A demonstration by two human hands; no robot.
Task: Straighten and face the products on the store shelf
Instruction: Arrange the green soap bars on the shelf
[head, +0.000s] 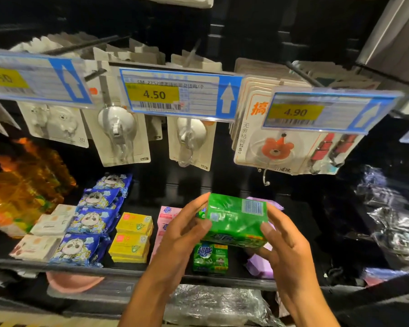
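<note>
Fingers of your left hand are curling round the left end of the green soap pack, while your right hand is clamping the right end, thumb pressing on the near face. You are holding the pack clear of the shelf, tilted, with its barcode side turning up towards you rather than its brand face. Directly beneath it a second green pack is standing near the shelf edge with its label facing out. Pink packs are sitting just to the left, and a purple pack is lying just to the right, partly hidden behind your right hand. Yellow boxes are sitting further left. Here is the risk as I am judging it: setting the pack down as it is turned now is putting the barcode forward, not the label. Coming down carelessly, you are likely knocking the front green pack off the edge or nudging the purple one askew, since the gap is looking tight, and the glossy wrap may be slipping in your grip
</note>
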